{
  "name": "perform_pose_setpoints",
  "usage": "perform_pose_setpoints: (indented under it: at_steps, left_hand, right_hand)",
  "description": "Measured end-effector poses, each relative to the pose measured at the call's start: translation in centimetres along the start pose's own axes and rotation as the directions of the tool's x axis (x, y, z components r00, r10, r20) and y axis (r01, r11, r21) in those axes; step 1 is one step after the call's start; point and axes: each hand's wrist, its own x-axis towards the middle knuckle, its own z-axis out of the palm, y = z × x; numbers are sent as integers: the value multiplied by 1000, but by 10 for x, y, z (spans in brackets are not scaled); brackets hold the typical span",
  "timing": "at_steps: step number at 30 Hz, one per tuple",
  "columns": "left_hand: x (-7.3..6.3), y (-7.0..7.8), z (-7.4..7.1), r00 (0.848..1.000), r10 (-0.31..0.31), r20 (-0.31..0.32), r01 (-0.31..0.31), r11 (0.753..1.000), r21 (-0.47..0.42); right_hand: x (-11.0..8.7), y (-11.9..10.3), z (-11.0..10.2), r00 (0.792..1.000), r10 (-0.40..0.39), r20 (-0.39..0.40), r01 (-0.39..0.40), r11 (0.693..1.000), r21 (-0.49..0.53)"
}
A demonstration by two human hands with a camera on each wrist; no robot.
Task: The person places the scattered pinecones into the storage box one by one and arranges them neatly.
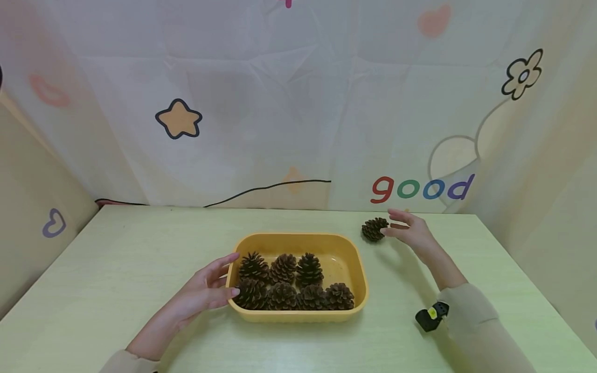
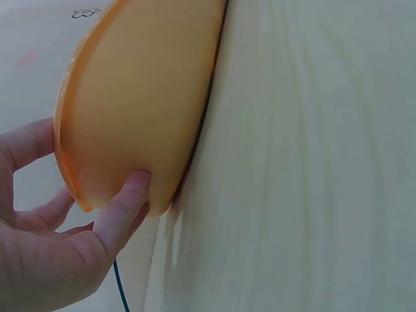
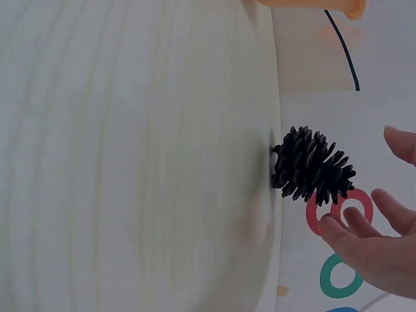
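Observation:
A yellow plastic basin (image 1: pixel 298 316) sits on the table with several brown pine cones (image 1: pixel 282 296) inside, most of them in its left and front parts. My left hand (image 1: pixel 205 290) holds the basin's left end, thumb and fingers spread at the rim. The left wrist view shows that hand (image 2: pixel 71 240) against the basin's outer wall (image 2: pixel 143 97). One more pine cone (image 1: pixel 374 229) lies on the table beyond the basin's back right corner. Beside it is my right hand (image 1: pixel 412 235), thumb and fingers apart. In the right wrist view a gap shows between those fingers and the pine cone (image 3: pixel 311 166).
The pale wooden table (image 1: pixel 140 259) reaches back to a printed curtain (image 1: pixel 280 129) with a star, a flower and the word "good". A black device (image 1: pixel 431 316) is at my right wrist. A bare patch of basin floor shows at the back right.

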Motion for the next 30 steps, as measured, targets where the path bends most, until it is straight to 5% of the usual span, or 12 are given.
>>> perform_pose_setpoints:
  at_steps: [30]
  left_hand:
    - [0, 2, 0, 1000, 1, -9, 0, 1000, 4]
  right_hand:
    - [30, 6, 21, 986, 153, 66, -150, 988, -37]
